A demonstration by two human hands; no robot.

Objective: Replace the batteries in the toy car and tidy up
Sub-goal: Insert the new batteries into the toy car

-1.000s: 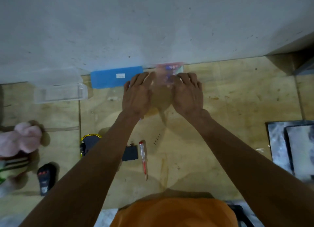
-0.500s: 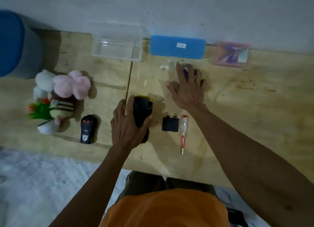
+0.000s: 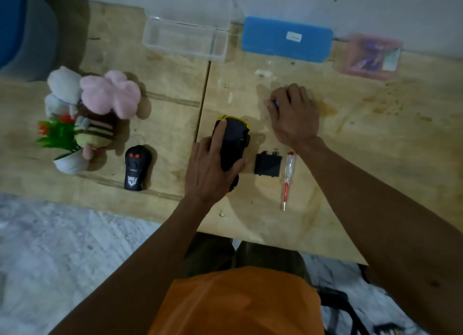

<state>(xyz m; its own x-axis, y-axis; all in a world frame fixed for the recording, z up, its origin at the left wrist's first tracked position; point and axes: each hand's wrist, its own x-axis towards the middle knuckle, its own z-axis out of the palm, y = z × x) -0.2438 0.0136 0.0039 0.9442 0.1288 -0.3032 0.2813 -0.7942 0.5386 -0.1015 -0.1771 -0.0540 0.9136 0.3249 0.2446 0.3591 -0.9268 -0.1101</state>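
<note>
The toy car, black with a yellow edge, lies belly-up on the wooden table. My left hand grips it from the near side, thumb on its right flank. The black battery cover lies just right of the car, and a red-handled screwdriver lies beside that. My right hand is farther back with its fingers curled over small bluish batteries, mostly hidden under the fingers. A pink box holding batteries stands at the back right.
A black remote control lies left of the car. Plush toys and a small potted plant crowd the left side. An open clear plastic case and a blue case stand along the wall. The table's near edge is close to my body.
Both hands left the pink box at the wall. My left hand came down and gripped the toy car; my right hand drew back and curled its fingers over the batteries.
</note>
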